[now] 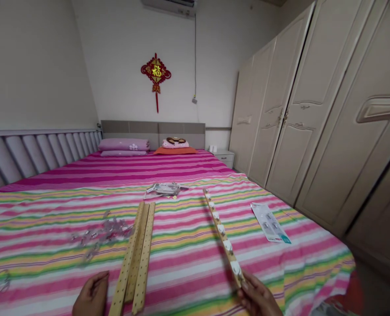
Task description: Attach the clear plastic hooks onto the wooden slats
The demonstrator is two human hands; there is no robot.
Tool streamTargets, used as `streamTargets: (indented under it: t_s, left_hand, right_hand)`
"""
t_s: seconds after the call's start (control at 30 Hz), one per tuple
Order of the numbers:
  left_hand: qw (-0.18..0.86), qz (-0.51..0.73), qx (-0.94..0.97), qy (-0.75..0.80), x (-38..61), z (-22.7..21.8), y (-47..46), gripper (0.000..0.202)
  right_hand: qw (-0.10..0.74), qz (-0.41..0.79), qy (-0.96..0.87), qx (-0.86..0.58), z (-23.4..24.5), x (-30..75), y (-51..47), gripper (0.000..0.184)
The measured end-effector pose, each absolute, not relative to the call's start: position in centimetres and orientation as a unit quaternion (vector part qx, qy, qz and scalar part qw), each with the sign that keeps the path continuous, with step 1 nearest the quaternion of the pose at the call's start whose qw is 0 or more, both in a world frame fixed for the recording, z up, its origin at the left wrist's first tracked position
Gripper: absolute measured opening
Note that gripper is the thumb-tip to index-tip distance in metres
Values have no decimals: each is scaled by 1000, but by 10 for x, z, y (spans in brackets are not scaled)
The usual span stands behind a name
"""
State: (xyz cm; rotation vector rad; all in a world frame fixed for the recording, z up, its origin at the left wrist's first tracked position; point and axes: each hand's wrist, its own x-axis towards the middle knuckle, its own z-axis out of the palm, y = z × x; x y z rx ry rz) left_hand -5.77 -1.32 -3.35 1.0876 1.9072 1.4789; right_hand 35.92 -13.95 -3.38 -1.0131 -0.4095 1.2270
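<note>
My left hand (91,296) rests at the bottom edge on the striped bedsheet (182,245), fingers curled, touching the near end of a pair of pegged wooden strips (137,254) lying side by side. My right hand (257,298) pinches the near end of a single wooden strip (222,235) that carries a row of white clips and runs away from me across the bed. A heap of clear plastic hooks (99,235) lies left of the paired strips.
A plastic packet (270,223) lies at the right on the bed, torn wrapping (164,189) further back. Pillows (124,145) sit by the headboard. A tall wardrobe (313,114) lines the right wall, a padded panel (33,153) the left.
</note>
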Motion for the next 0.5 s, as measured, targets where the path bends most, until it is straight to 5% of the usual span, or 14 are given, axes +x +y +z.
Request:
streamTargets:
  t_s: [0.5]
  left_hand:
    - [248, 593, 395, 657, -56, -42, -13, 38]
  right_hand:
    - [684, 512, -119, -506, -25, 427, -117, 40]
